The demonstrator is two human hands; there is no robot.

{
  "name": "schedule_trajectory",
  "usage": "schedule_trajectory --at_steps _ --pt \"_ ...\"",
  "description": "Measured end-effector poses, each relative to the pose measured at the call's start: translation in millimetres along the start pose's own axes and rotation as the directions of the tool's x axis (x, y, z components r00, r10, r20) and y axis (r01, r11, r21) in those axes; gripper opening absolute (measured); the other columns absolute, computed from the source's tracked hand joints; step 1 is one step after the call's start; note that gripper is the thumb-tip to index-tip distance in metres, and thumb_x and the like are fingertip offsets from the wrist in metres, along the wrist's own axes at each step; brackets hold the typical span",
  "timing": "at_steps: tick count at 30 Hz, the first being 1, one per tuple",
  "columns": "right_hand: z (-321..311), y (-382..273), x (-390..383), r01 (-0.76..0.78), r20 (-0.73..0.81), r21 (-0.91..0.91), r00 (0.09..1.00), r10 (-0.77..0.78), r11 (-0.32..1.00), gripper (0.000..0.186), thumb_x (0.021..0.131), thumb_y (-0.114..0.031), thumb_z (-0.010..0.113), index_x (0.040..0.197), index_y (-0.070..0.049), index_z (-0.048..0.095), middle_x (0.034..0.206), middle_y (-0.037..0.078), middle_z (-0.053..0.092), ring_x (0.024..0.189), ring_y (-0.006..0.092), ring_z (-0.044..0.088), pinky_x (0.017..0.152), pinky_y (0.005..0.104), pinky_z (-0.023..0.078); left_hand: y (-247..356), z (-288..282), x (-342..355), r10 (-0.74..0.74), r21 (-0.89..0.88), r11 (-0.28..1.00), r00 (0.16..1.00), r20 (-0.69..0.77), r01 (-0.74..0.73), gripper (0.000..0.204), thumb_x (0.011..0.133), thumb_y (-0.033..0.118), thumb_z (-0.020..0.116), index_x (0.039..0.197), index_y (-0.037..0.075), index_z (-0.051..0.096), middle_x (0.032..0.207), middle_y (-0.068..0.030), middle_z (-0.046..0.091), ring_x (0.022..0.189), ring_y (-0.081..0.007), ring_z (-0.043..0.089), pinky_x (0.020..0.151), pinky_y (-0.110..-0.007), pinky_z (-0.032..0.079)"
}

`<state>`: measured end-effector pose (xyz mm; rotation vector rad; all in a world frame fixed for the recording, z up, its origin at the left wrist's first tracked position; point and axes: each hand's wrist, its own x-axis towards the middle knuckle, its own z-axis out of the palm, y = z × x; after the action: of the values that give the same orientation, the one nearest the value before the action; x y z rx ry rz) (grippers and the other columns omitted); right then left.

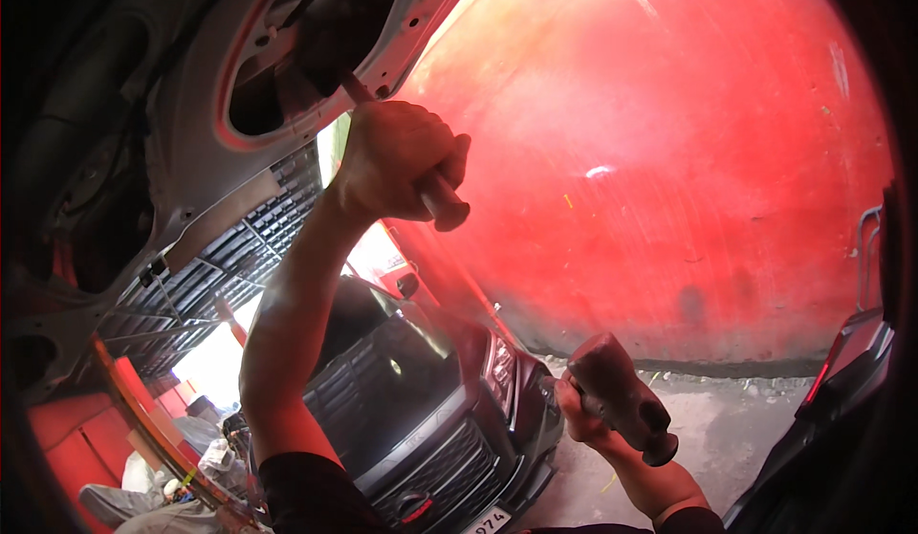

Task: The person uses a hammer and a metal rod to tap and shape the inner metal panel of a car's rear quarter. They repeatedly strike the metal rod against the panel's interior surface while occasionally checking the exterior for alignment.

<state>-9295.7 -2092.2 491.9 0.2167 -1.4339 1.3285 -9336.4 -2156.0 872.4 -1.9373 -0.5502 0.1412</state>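
Observation:
Above me is a raised metal vehicle panel (201, 171) with cut-out openings and small holes. My left hand (392, 156) is raised and wrapped round a metal rod tool (442, 204) with a flared end. The rod's far tip reaches up to the panel beside the large opening; whether it touches is unclear. Low on the right, my right hand (581, 410) grips a hammer (612, 386) with a heavy, dark head, held well below the rod's flared end. Its handle is mostly hidden.
A dark car (430, 438) stands below, nose toward me. Behind are a red wall (669, 199) and concrete floor (688, 438). Another vehicle's dark edge (832, 391) is at the right. Covered clutter (143, 491) lies at lower left, under a slatted roof (268, 218).

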Motion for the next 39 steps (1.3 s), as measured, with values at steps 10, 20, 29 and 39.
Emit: schedule_trajectory --at_steps 10,20,29,39 --pt "32 7 -3 0.092 0.012 0.322 0.995 -0.102 0.942 0.009 0.088 -0.006 0.062 0.079 -0.007 0.058 0.062 0.001 0.052 0.053 0.0095 0.05 0.047 0.0246 0.039 -22 -1 -17 0.107 0.042 0.993 0.994 0.012 -0.107 0.03 0.061 0.007 0.062 0.048 0.013 0.035 0.043 -0.0001 0.034 0.036 -0.0183 0.041 0.037 -0.03 0.029" --pt "66 41 -12 -0.42 0.267 0.901 0.732 0.627 0.106 0.013 0.092 -0.02 0.062 0.093 -0.007 0.059 0.069 0.003 0.054 0.061 0.0126 0.054 0.048 0.0253 0.04 -18 -3 -29 0.13 0.034 0.991 0.99 0.062 -0.133 0.029 0.059 0.004 0.062 0.047 0.013 0.036 0.041 -0.001 0.038 0.036 -0.0184 0.045 0.037 -0.03 0.032" --pt "76 82 -18 -0.352 0.403 0.915 0.833 0.379 -0.199 0.028 0.092 -0.033 0.061 0.099 -0.006 0.058 0.076 0.008 0.055 0.069 0.0185 0.057 0.051 0.0285 0.044 -22 -5 -32 0.216 0.085 0.971 0.974 0.062 -0.221 0.024 0.057 0.006 0.059 0.048 0.013 0.037 0.041 -0.0018 0.039 0.036 -0.02 0.045 0.036 -0.031 0.033" --pt "80 92 -15 -0.321 0.317 0.835 0.945 0.086 0.448 0.008 0.095 -0.015 0.052 0.092 -0.008 0.052 0.076 0.003 0.05 0.06 0.0136 0.05 0.063 0.0284 0.048 -23 -9 -27 0.158 0.077 0.985 0.987 -0.007 -0.157 0.013 0.048 0.015 0.054 0.046 0.014 0.041 0.041 -0.0007 0.035 0.036 -0.0171 0.039 0.036 -0.028 0.029"
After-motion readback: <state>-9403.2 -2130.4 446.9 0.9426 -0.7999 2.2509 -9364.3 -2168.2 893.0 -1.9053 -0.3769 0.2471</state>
